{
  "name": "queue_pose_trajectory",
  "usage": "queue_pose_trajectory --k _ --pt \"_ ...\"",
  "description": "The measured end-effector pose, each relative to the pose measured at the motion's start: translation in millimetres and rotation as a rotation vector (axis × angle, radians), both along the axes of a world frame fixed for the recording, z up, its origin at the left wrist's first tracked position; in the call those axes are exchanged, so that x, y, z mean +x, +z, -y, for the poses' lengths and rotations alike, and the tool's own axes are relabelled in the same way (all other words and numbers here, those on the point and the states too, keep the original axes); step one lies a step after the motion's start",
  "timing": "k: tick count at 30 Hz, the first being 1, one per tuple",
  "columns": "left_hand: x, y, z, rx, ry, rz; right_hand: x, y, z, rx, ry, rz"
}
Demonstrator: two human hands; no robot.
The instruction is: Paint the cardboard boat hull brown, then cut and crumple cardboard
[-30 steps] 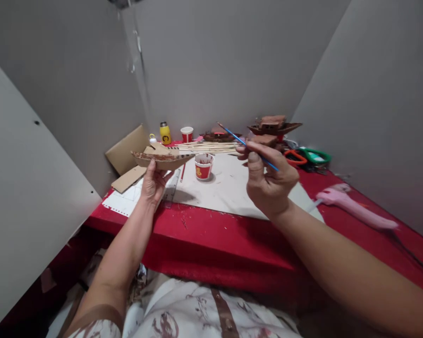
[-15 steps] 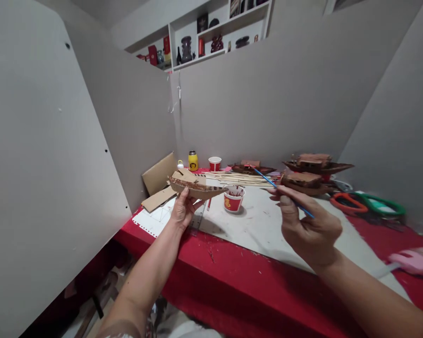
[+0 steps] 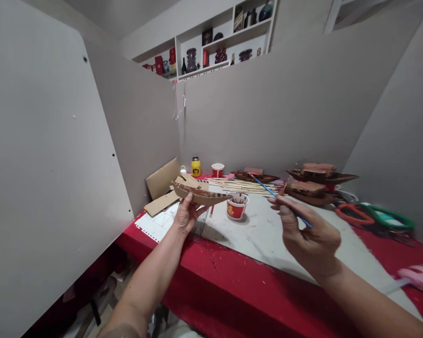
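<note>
My left hand (image 3: 186, 217) grips a cardboard boat hull (image 3: 200, 193) from below and holds it level above the table's left side. The hull's rim shows brown paint. My right hand (image 3: 307, 234) pinches a thin blue paintbrush (image 3: 275, 195), its tip pointing up and left toward the back of the table. Between the two hands a small red paper cup (image 3: 236, 206) with brown paint stands on the grey mat (image 3: 268, 234).
Painted brown boat models (image 3: 315, 180) sit at the back right, beside orange and green scissors (image 3: 373, 216). Bamboo sticks (image 3: 243, 186), a yellow bottle (image 3: 196, 166), another red cup (image 3: 217, 170) and cardboard pieces (image 3: 160, 180) line the back. A pink glue gun (image 3: 419, 277) lies far right. Grey partitions enclose the red table (image 3: 239, 291).
The camera has tilted up, so the shelves above the partition are in view and the lap has dropped out. Both hands keep their grip and their positions over the table.
</note>
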State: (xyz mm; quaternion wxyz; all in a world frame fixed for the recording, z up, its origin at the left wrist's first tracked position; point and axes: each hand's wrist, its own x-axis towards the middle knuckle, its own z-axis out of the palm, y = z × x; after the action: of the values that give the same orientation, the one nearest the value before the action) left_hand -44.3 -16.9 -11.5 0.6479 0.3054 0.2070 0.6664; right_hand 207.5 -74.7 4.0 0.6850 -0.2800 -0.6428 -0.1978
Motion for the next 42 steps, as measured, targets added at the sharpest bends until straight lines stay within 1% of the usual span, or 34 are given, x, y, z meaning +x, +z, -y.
queue_pose_trajectory --k 4,8,15,19,22,25,28,30,31,33,35,38,42 --pt "0.2 0.6 -0.4 -0.006 -0.003 -0.011 1.1 -0.3 -0.9 -0.002 0.021 -0.007" --pt "0.5 3.5 1.2 0.007 -0.028 -0.005 2.7 -0.9 -1.3 -0.034 0.024 0.001" --pt "-0.9 5.5 2.2 0.028 -0.057 -0.010 4.9 -8.1 -5.4 -0.153 0.021 -0.024" --pt "0.5 8.5 8.5 0.059 -0.058 -0.047 3.4 -13.0 -9.3 -0.226 0.061 -0.074" --pt "3.2 11.0 15.5 0.104 -0.033 -0.075 0.5 -11.4 -9.8 -0.271 0.085 -0.151" --pt "5.4 14.0 22.7 0.149 -0.002 -0.103 -2.0 0.2 -3.2 -0.308 0.092 -0.248" --pt "3.3 20.6 27.3 0.188 0.021 -0.147 -2.8 22.7 11.6 -0.342 0.131 -0.326" --pt "-1.2 26.8 27.1 0.212 0.039 -0.195 -2.8 40.8 23.3 -0.368 0.234 -0.404" --pt "-4.1 29.9 26.0 0.221 0.048 -0.226 -3.1 49.9 28.7 -0.357 0.279 -0.421" --pt "-10.3 35.2 22.0 0.236 0.059 -0.299 -4.9 66.2 37.3 -0.347 0.368 -0.421" --pt "-15.8 38.7 16.7 0.247 0.066 -0.381 -9.1 78.7 41.5 -0.348 0.439 -0.401" --pt "-21.4 42.1 8.7 0.253 0.090 -0.483 -18.9 88.9 38.7 -0.385 0.525 -0.357" --pt "-22.6 48.4 -3.5 0.226 0.106 -0.539 -31.4 90.2 22.0 -0.465 0.593 -0.325"
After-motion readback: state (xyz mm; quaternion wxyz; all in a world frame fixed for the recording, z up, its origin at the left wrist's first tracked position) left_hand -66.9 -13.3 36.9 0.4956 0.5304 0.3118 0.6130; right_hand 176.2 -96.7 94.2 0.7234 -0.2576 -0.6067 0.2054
